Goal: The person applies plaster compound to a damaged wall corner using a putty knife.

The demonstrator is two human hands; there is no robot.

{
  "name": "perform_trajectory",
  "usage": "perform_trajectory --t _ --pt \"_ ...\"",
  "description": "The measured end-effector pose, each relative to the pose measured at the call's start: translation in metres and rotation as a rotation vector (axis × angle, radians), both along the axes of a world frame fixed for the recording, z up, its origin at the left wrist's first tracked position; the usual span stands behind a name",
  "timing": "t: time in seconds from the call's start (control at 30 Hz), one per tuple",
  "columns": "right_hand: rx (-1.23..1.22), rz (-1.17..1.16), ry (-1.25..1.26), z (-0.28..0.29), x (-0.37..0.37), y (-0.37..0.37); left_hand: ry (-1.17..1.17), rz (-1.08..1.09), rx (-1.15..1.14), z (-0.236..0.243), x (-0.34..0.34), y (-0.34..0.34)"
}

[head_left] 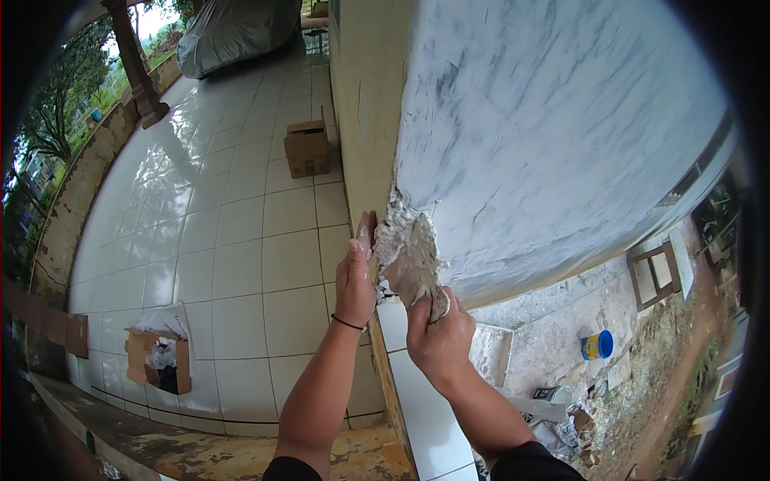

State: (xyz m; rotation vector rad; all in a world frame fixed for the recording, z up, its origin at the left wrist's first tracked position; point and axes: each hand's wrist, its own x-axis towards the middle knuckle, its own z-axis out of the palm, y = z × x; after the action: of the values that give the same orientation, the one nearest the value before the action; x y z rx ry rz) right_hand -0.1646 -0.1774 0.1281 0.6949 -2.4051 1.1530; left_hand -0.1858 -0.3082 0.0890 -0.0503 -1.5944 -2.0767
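Note:
At the damaged corner of the wall (370, 104), my left hand (358, 268) lies along the cream-coloured side face, fingers stretched upward and smeared with white. It holds nothing. My right hand (441, 341) is closed around a flat tool coated in plaster (419, 276), pressed to the corner just right of my left hand. The tool's outline is hard to make out under the coating. Rough wet plaster (409, 228) covers the corner above and around it, with a ragged upper edge. The wall's right face (561, 144) is white with grey streaks.
A tiled ledge (429, 409) runs below the corner. On the tiled porch floor (241, 305) stand a cardboard box (307, 151) and an opened box (180, 369) with plastic in it. At lower right are a blue-and-yellow bucket (597, 345), a whitish bucket (553, 395) and a wooden frame (654, 276).

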Motion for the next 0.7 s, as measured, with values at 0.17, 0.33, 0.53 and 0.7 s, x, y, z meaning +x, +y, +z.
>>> perform_trajectory --t 0.17,0.33,0.53,0.7 --pt "-0.145 -0.112 -0.166 -0.01 0.006 -0.011 -0.064 0.018 0.023 0.004 0.002 0.001" --pt "-0.221 -0.143 -0.128 -0.022 0.005 -0.016 -0.058 0.01 0.01 -0.002 -0.001 -0.003" --pt "-0.243 -0.007 -0.11 -0.024 -0.002 0.017 -0.04 0.0 -0.015 -0.003 0.0 -0.01" --pt "-0.344 0.253 -0.011 -0.03 -0.021 0.042 -0.023 -0.024 -0.017 -0.002 0.0 -0.012"
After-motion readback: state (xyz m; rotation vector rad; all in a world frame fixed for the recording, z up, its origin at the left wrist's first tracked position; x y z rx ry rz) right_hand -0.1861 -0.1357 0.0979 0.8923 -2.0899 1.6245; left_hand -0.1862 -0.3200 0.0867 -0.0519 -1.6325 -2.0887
